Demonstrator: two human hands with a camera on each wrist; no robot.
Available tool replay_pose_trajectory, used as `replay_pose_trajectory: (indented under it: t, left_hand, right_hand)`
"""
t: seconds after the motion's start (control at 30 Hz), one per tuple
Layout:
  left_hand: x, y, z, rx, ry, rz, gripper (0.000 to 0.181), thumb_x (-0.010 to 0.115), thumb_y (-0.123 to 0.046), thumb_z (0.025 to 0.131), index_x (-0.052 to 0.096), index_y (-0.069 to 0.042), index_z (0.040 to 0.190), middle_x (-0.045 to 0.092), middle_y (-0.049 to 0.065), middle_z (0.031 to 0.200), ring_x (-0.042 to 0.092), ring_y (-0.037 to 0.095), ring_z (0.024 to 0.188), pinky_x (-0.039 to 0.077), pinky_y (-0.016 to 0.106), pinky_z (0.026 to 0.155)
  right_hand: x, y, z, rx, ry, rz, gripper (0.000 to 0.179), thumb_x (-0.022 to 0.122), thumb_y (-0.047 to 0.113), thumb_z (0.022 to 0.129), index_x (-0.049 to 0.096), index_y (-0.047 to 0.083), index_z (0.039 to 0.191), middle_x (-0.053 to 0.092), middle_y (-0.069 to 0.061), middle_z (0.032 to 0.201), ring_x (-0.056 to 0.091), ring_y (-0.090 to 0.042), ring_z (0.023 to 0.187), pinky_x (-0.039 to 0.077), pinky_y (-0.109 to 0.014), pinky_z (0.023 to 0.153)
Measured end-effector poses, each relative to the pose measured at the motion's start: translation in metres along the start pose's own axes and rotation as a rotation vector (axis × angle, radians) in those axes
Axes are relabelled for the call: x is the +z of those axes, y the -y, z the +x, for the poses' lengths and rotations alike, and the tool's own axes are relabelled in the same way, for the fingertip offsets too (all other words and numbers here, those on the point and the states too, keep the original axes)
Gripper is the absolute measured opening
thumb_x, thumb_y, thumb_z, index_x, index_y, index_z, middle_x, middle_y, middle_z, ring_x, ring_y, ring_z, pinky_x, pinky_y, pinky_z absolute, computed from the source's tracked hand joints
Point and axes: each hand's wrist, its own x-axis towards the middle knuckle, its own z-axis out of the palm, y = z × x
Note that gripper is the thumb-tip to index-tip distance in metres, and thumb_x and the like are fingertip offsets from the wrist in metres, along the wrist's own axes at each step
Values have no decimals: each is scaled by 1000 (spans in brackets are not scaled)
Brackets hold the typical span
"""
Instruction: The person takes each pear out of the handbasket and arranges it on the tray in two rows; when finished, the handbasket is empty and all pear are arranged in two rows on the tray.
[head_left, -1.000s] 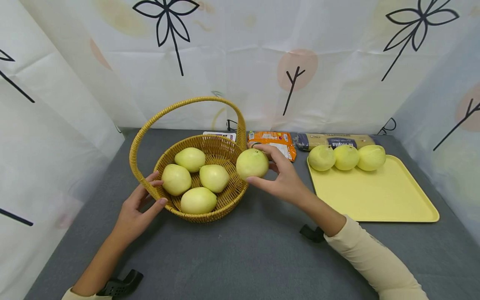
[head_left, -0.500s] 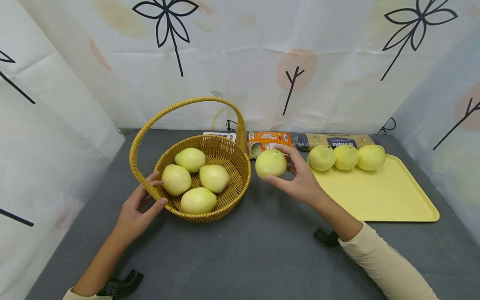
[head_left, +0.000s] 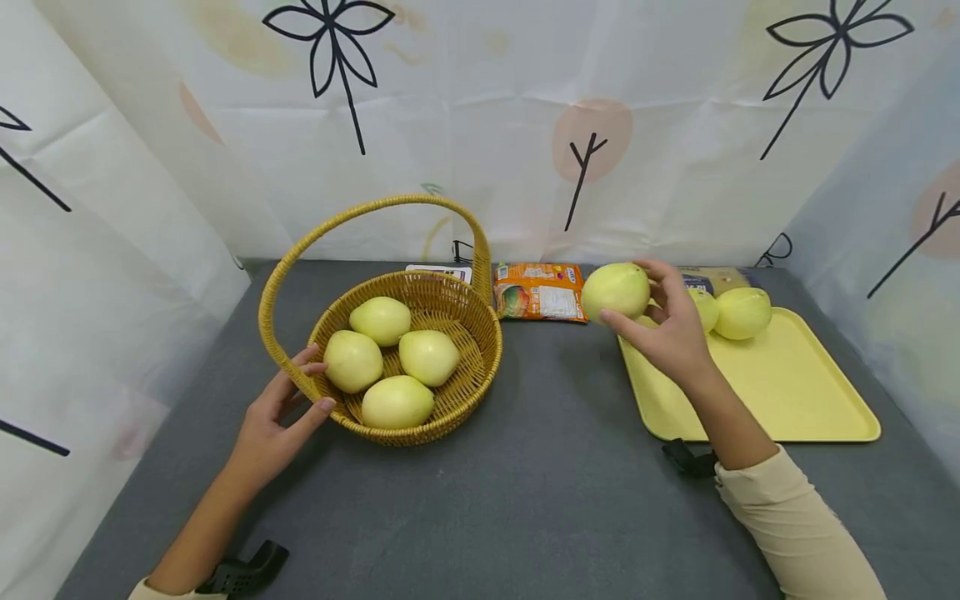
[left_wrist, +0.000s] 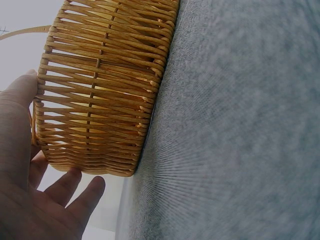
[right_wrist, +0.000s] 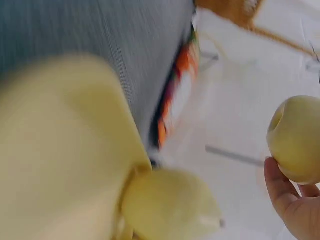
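My right hand (head_left: 671, 337) holds a pale yellow-green pear (head_left: 617, 292) in the air, over the tray's far left corner. Thumb and fingers pinch its right side; the right wrist view shows this pear (right_wrist: 300, 140) from below. Two other pears (head_left: 742, 314) show on the yellow tray's (head_left: 795, 392) back edge, one partly covered by the hand. At the left, my left hand (head_left: 270, 433) grips the rim of a wicker basket (head_left: 472, 392) by the foot of its handle. Several pears (head_left: 397, 402) lie in the basket. The left wrist view shows the basket's woven side (left_wrist: 105, 90).
Behind the basket and tray lie an orange packet (head_left: 542, 292), a long tan pack (head_left: 723, 277) partly hidden by the right hand, and a white labelled item (head_left: 442, 271). A patterned white curtain (head_left: 510, 167) closes the back of the grey table (head_left: 480, 517).
My right hand has carried the pear from the basket's right rim across to the tray's left back corner, lifting and turning it. The left hand and basket have stayed in place.
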Motion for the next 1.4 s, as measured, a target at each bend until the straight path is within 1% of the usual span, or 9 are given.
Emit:
replay_pose_trajectory:
  t: [0.17, 0.3, 0.5, 0.6, 0.73, 0.93, 1.07, 1.23, 1.4]
  left_hand:
    - [1, -15, 2, 13, -6, -19, 44, 64, 16, 88, 53, 15, 130, 39, 32, 149, 42, 16, 139, 41, 13, 99]
    - [1, -16, 3, 11, -3, -20, 44, 64, 16, 88, 53, 14, 130, 39, 32, 148, 42, 14, 139, 41, 13, 99]
    - [0, 2, -1, -3, -4, 3, 50, 66, 20, 84, 54, 11, 132, 40, 29, 149, 42, 13, 139, 42, 14, 99]
    - [0, 13, -3, -6, -1, 4, 54, 68, 18, 84, 55, 6, 135, 40, 24, 152, 41, 17, 140, 42, 15, 100]
    - [-1, 15, -3, -7, 1, -1, 55, 69, 16, 84, 56, 3, 136, 41, 21, 153, 42, 20, 140, 43, 15, 100]
    - [-1, 13, -2, -3, -2, -8, 53, 68, 15, 86, 55, 4, 136, 41, 22, 152, 43, 20, 139, 42, 15, 99]
    - [-1, 13, -2, -11, -1, -5, 53, 68, 14, 86, 56, 3, 137, 41, 20, 153, 43, 21, 139, 43, 15, 99]
    - [0, 13, -4, -14, 2, -4, 54, 67, 14, 86, 55, 3, 137, 41, 19, 153, 44, 23, 138, 44, 16, 99]
    - [0, 13, -3, -8, -1, -5, 53, 67, 14, 86, 55, 3, 137, 41, 20, 153, 43, 23, 139, 44, 16, 99]
  right_hand:
    - [-31, -1, 8, 7, -141, 34, 68, 74, -10, 82, 48, 7, 142, 51, -6, 131, 60, -16, 104, 47, -21, 82]
    - [-57, 0, 11, 38, -282, 171, 66, 73, -11, 82, 49, 8, 141, 51, -10, 131, 59, -20, 108, 48, -20, 81]
    - [-96, -4, 14, 57, -505, 332, 69, 75, -16, 77, 49, 6, 137, 47, -14, 134, 59, -23, 110, 52, -20, 81]
    - [-116, -9, 13, 109, -625, 236, 71, 77, -14, 76, 50, 9, 137, 46, -11, 134, 60, -19, 104, 53, -16, 77]
    - [-138, -17, 11, 299, -709, -24, 73, 78, -3, 79, 47, 18, 141, 44, -1, 133, 55, -8, 99, 49, -13, 79]
    - [-165, -39, 4, 604, -665, -200, 77, 78, 14, 84, 38, 28, 148, 38, 11, 131, 43, 1, 97, 44, -12, 82]
    - [-180, -57, -6, 786, -493, -376, 86, 73, 31, 88, 21, 20, 155, 35, 6, 134, 41, 0, 90, 50, -13, 72]
    - [-200, -72, -19, 825, -252, -498, 91, 71, 33, 90, 9, -5, 145, 35, -26, 120, 45, -25, 88, 49, -15, 52]
    - [-206, -78, -24, 826, -141, -553, 93, 72, 36, 89, 9, -9, 142, 37, -30, 112, 50, -19, 73, 40, -18, 59]
